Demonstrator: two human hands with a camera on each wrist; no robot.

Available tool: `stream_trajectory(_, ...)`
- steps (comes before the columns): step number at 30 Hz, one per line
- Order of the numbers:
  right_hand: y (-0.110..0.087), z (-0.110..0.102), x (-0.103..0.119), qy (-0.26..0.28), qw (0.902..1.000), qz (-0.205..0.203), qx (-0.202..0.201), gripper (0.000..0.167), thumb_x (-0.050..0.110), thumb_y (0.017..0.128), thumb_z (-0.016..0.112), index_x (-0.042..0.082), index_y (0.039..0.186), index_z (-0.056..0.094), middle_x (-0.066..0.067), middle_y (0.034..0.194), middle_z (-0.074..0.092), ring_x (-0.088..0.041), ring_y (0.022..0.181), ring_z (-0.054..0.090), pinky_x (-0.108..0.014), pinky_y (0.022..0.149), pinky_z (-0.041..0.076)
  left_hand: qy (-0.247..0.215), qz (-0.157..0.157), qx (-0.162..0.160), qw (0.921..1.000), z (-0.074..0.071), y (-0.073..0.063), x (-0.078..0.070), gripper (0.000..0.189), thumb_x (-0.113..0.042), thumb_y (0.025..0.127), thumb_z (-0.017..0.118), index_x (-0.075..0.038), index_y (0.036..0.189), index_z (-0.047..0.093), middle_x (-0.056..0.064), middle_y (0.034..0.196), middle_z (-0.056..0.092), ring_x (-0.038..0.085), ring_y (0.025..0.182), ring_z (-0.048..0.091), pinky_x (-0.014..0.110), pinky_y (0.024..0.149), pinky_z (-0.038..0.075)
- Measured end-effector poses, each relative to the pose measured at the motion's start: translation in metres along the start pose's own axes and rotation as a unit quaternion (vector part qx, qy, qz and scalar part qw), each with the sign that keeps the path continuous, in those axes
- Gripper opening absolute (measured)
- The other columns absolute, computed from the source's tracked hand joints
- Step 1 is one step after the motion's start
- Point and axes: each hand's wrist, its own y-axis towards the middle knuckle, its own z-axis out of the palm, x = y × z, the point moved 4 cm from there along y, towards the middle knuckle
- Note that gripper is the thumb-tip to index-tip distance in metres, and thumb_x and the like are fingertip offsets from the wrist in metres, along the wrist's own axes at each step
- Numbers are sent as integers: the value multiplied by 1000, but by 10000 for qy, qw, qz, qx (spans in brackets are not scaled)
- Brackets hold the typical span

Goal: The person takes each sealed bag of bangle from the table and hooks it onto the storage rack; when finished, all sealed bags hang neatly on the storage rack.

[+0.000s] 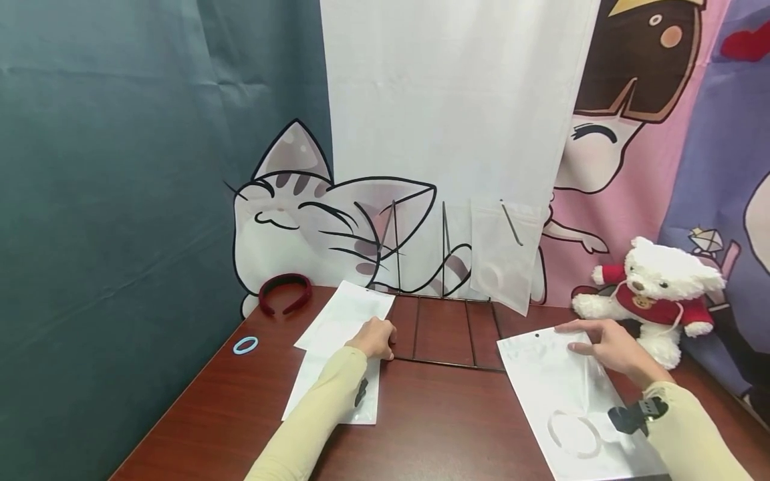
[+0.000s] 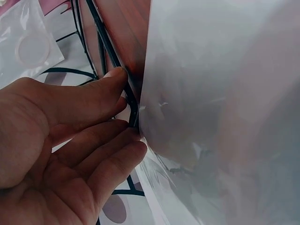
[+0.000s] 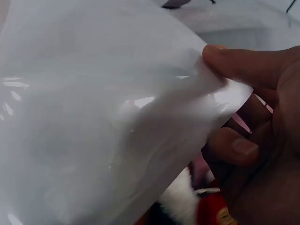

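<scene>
- Head view: the right hand (image 1: 613, 347) has its thumb and fingers closed on the upper corner of a white pouch (image 1: 541, 381), at the right of the table, a pale ring-shaped item (image 1: 592, 427) showing in it and a punched hole near its top edge.
- Same view: the left hand (image 1: 373, 339), fingers curled, is at the near left corner of the wire rack (image 1: 443, 363). Beneath that arm, two overlapping white pouches (image 1: 343, 317) lie beside the rack. Another pouch (image 1: 505, 257) hangs at a rack prong.
- Left wrist view: thumb and fingers close around the rack's dark wire; a pouch edge borders the fingertips, contact uncertain.
- Right wrist view: thumb on one face of the glossy pouch, fingers behind; corner pinched, gap between them only pouch-thick.
- Judgement: step in hand seems to be steadying the rack while taking up the pouch for hanging. Next move calls for raising it by the top edge and lining its hole up with a prong, rack kept still.
</scene>
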Motion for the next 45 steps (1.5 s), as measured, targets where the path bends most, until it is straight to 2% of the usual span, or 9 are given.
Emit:
stream_trajectory(3, 2, -6, 18, -144, 9991, -338, -204, 31, 17, 84, 79, 17, 115, 76, -15, 113, 72, 13, 89, 44, -22, 71, 41, 12, -5, 0, 10000, -2, -1, -1, 25, -12, 72, 89, -8, 93, 76, 6, 91, 73, 22, 87, 65, 34, 80, 55)
stream_trajectory(8, 3, -15, 50, -34, 9879, -1214, -966, 30, -1, 80, 77, 12, 107, 77, 4, 90, 66, 3, 69, 43, -21, 55, 36, 17, 8, -14, 10000, -5, 0, -1, 26, -12, 71, 89, -7, 94, 76, 8, 93, 73, 25, 92, 66, 37, 84, 56)
stream_trajectory(14, 2, -21, 82, 496, 9625, -2026, -1733, 38, -12, 77, 76, 11, 108, 77, 22, 105, 71, 9, 81, 54, -15, 62, 40, 21, 70, -48, 10000, -4, 1, 0, 26, -12, 70, 90, -8, 92, 76, 8, 92, 74, 26, 92, 67, 37, 86, 56)
stream_trajectory(20, -5, -25, 102, 791, 9629, -1762, -1885, 38, -9, 80, 75, 10, 113, 76, 35, 111, 64, 16, 97, 59, -10, 66, 43, -53, 133, -92, 9999, -2, 0, 0, 26, -11, 69, 90, -8, 90, 76, 8, 89, 73, 26, 91, 67, 38, 85, 56)
stream_trajectory(26, -11, -32, 119, 1133, 9643, -1502, -1862, 36, -4, 84, 74, 9, 118, 74, 31, 114, 67, 13, 95, 63, -14, 61, 49, -76, 102, -42, 9999, -1, 1, 0, 24, -10, 69, 90, -7, 89, 75, 8, 90, 73, 25, 91, 68, 37, 85, 56)
stream_trajectory(30, -14, -38, 132, 1208, 9586, -1523, -2081, 36, -5, 84, 75, 10, 117, 75, 25, 114, 70, 10, 94, 64, -15, 60, 48, -103, 52, 27, 9999, -6, -1, -2, 24, -9, 71, 88, -5, 90, 75, 9, 90, 73, 23, 86, 66, 34, 79, 56)
stream_trajectory(37, -17, -47, 147, 1465, 9475, -1374, -2489, 36, -6, 85, 74, 5, 119, 73, 31, 106, 70, 5, 72, 55, -23, 51, 38, -177, -94, 142, 9997, -5, 1, -2, 25, -9, 74, 86, -5, 97, 75, 10, 96, 73, 22, 87, 65, 34, 80, 56)
stream_trajectory(43, -12, -56, 155, 1833, 9356, -1404, -2672, 37, -5, 88, 71, 2, 124, 70, 22, 114, 72, 3, 92, 64, -15, 60, 46, -106, -82, 113, 9998, -1, 1, -2, 26, -9, 74, 86, -5, 98, 75, 9, 95, 73, 20, 86, 64, 35, 80, 56)
stream_trajectory(45, -8, -59, 154, 2105, 9278, -1385, -2750, 37, -6, 88, 70, -1, 124, 69, 19, 114, 73, 5, 88, 63, -14, 59, 46, -96, -61, 90, 9999, -1, 0, -3, 27, -9, 74, 86, -5, 98, 75, 9, 94, 73, 20, 85, 64, 35, 79, 56)
